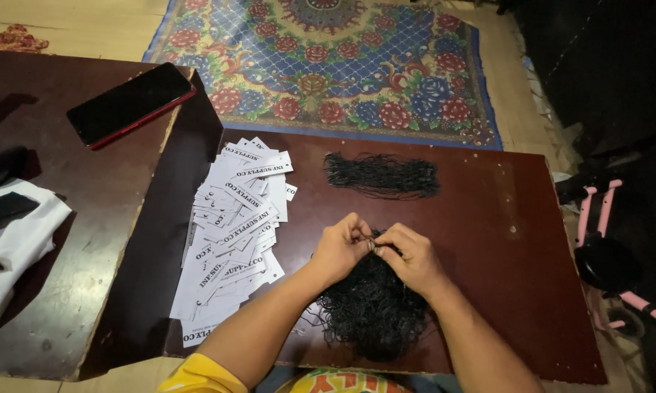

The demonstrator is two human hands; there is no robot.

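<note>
Dark wood: the reddish-brown surface [488, 218] fills the middle of the frame, with a second, scuffed brown board [73, 218] overlapping it at the left.
Left hand: the left hand [340, 249] sits just below the centre of the frame, fingers curled together and pinching something small at its fingertips; what it pinches is too small to tell.
Right hand: the right hand [413, 256] meets it fingertip to fingertip, also closed in a pinch, directly above the tangled heap.
Tangled heap: a loose mound of thin black strings [372, 309] lies on the surface under both hands, in the lower centre of the frame, touching the wrists.
Straight bundle: a neater bunch of black strings [381, 175] lies flat above the hands, well apart from them.
Paper tags: a spread pile of white printed tags [233, 233] lies left of centre, just beside the left forearm.
Phone: a dark phone with a red edge [130, 103] rests on the board at the upper left.
Cloth: white fabric [15, 247] lies at the far left edge.
Floor: a flowered blue and red rug [328, 58] covers the top of the frame.
Right edge: a pink and black frame [604, 240] stands in the dark beside the surface.
</note>
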